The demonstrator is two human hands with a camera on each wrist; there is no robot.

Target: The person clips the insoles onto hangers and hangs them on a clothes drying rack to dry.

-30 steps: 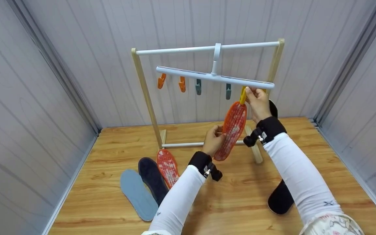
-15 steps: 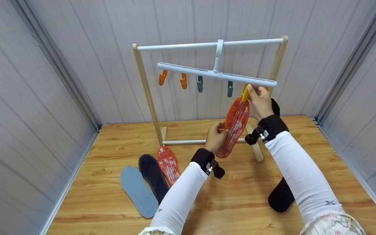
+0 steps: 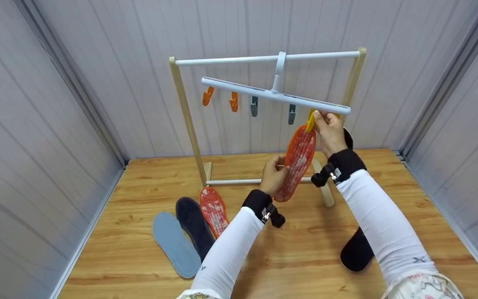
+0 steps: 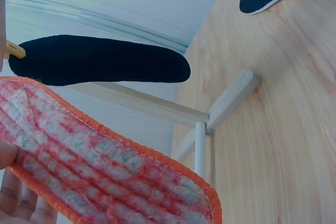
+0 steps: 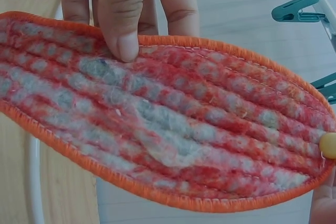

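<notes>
1. The left hand (image 3: 273,175) has risen slightly, lifting the lower end of the orange insole (image 3: 298,160).
2. The insole's top now sits closer under the yellow clip (image 3: 310,120), which the right hand (image 3: 329,132) pinches.
3. The white hanger bar (image 3: 275,95) tilts a little more steeply.

Held insole (image 3: 297,164): orange rim, red-and-white mottled ribs. Clip (image 3: 310,121) at its tip: yellow. Other clips: two orange (image 3: 220,99), two teal (image 3: 272,110). Hanger bar (image 3: 276,96) and top rail (image 3: 264,58): white; posts (image 3: 185,116): pale wood. Floor insoles: grey-blue (image 3: 175,244), navy (image 3: 194,227), red mottled (image 3: 213,210), black (image 3: 357,251). Floor (image 3: 305,249): orange-brown wood grain. Sleeves (image 3: 382,226): white.
</notes>
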